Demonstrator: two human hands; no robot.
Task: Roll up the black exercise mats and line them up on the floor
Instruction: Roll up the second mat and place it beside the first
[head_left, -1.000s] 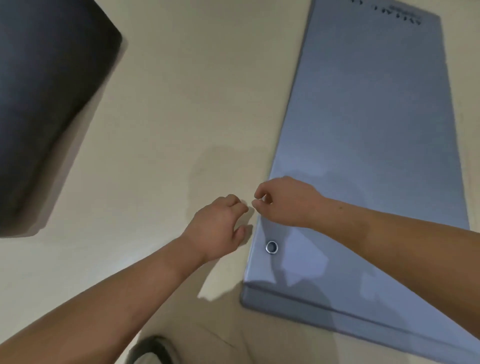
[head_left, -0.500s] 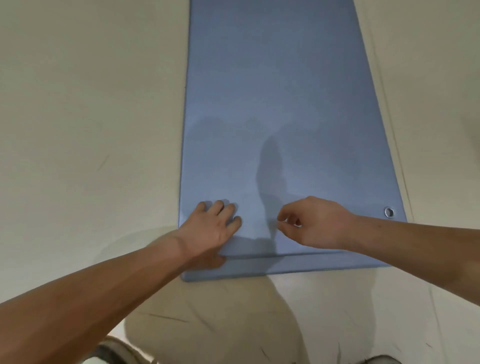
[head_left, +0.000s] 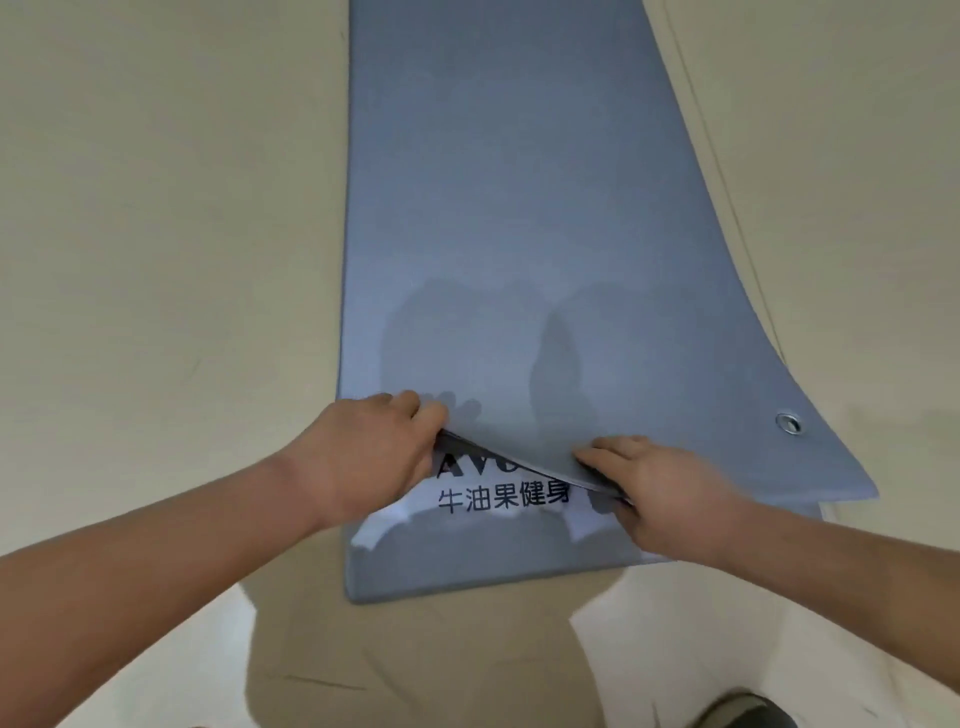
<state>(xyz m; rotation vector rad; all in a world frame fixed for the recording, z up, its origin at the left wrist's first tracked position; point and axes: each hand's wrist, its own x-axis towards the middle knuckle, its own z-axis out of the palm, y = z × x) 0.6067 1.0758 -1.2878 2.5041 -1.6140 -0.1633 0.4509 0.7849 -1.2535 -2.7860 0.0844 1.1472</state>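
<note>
Mats lie stacked on the pale floor (head_left: 156, 260), running from the near middle of the scene away to the far edge; both look blue-grey in this light. The upper mat (head_left: 519, 208) is raised along its near edge, which curves up off the layer beneath; its near right corner carries a metal grommet (head_left: 788, 422) and fans out to the right past the lower one. The lower mat (head_left: 493, 566) lies flat, its near end uncovered and closest to the person; black lettering (head_left: 504, 496) is printed there, a row of Chinese characters in full and, above it, larger Latin letters partly hidden by the lifted edge.

Left hand (head_left: 374, 457) grips the raised edge towards its left side, fingers curled over the top of the mat; right hand (head_left: 660, 483) grips the same edge further right, fingers on top and thumb tucked beneath; the two hands are apart, with the lettering showing between them. Both forearms reach in from the near corners. A dark shoe (head_left: 737, 712) shows at the near right edge, on the floor.
</note>
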